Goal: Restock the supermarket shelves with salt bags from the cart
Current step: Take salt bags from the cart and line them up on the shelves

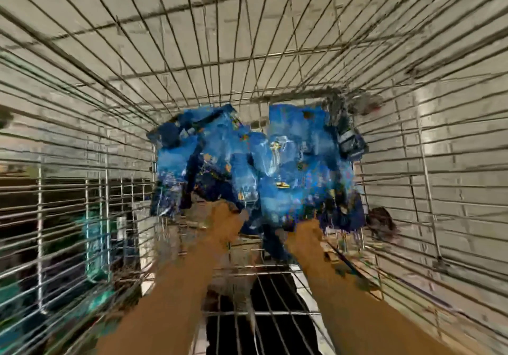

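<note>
Fingers of both hands are lost in blur at the blue salt bags [255, 173], so their grip cannot be told. The left hand [228, 218] and right hand [305, 233] reach the heap mid-frame inside the wire cart [82, 123]. Judged: picking stage; next, secure bags and lift clear.

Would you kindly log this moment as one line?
stage: picking | hands: both reaching into wire cart at blue salt bags | grip: blurred, unclear
</note>
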Motion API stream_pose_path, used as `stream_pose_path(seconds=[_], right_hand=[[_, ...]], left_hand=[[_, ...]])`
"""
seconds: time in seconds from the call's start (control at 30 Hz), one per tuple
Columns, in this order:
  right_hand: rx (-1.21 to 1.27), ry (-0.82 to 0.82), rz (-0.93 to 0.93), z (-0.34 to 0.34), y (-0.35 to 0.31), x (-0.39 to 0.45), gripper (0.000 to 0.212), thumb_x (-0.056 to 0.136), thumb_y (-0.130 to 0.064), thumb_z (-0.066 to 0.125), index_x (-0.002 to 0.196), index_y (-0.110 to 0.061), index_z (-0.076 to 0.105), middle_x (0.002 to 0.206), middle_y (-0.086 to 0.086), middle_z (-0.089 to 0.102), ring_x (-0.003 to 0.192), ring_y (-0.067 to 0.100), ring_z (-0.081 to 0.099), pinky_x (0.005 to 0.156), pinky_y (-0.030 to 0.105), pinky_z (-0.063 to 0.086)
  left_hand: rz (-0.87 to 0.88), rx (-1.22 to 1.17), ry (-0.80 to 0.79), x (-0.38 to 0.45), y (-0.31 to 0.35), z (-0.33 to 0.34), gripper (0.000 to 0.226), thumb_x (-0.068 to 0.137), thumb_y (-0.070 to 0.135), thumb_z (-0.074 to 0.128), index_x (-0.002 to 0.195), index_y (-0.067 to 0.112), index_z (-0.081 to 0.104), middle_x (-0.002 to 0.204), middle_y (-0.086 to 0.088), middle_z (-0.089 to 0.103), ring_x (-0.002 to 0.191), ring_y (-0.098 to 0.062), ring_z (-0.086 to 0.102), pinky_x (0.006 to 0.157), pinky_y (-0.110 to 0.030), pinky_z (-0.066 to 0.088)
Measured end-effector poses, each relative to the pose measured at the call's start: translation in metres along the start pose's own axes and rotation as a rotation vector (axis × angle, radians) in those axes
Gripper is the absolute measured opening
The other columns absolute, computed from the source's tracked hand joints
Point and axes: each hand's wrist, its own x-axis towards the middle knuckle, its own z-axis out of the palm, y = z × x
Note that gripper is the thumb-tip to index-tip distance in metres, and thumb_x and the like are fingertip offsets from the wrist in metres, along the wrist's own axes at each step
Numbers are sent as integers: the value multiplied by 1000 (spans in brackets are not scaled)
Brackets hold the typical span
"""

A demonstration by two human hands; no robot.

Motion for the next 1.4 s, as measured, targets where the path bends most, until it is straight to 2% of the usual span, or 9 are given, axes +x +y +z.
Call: stream_pose_path(seconds=[0.2,0.33,0.43,0.63,0.83,0.97,1.2,1.3,1.4], right_hand=[[97,143,261,30,-3,3,98,82,-47,76,144,4,20,142,17,45,131,30,49,105,41,40],[234,183,275,40,6,11,83,70,-42,85,132,-3,47,129,16,60,121,32,57,103,45,44],[305,181,212,43,14,15,65,65,-41,88,116,-9,62,116,12,67,106,29,65,92,42,52],[388,183,71,35,26,12,61,67,-39,87,119,-24,59,96,-3,70,94,22,66,85,35,52],[788,-39,52,-4,19,-5,52,74,-9,84,116,-26,58,110,1,72,93,17,70,73,30,60],[930,-97,57,-46,-5,-39,48,78,-6,81,115,-27,59,116,7,69,103,31,68,88,49,57],[947,-143,-120,-142,-63,-134,45,76,-13,83,113,-28,60,105,-4,74,83,9,73,64,22,57],[970,-81,-205,-173,-90,-185,58,75,-17,84,125,-25,57,115,2,71,100,22,70,78,34,58],[1025,-74,-340,-198,-108,-253,63,69,-17,86,126,-26,60,109,-4,75,103,20,71,73,31,58]], left_hand=[[13,-255,52,14,-22,29,55,76,-2,80,124,-8,53,121,-23,62,108,-32,62,97,-46,51],[-12,-248,32,18,-23,35,32,70,6,86,96,14,69,104,-14,73,81,-14,68,71,-28,57],[-111,-191,30,17,-19,35,41,68,17,89,106,10,72,103,-9,75,92,-25,70,84,-39,58],[-119,-227,-123,8,-23,22,46,78,10,81,121,10,64,110,-6,72,99,-24,69,92,-42,56],[-176,-244,-245,-21,-18,-22,23,83,7,76,102,18,69,85,1,78,77,-15,72,67,-31,59],[-226,-296,-215,-61,4,-69,10,83,11,77,89,14,70,81,-7,77,71,-21,68,63,-31,53],[-64,-386,-184,-155,68,-167,33,82,10,77,109,-2,61,79,-9,76,62,-18,71,50,-28,53],[21,-467,-139,-206,92,-207,26,81,17,79,97,6,62,65,2,74,56,-9,70,46,-20,51],[37,-623,-152,-261,99,-244,47,73,20,83,110,1,63,106,-14,74,90,-24,72,67,-32,57]])
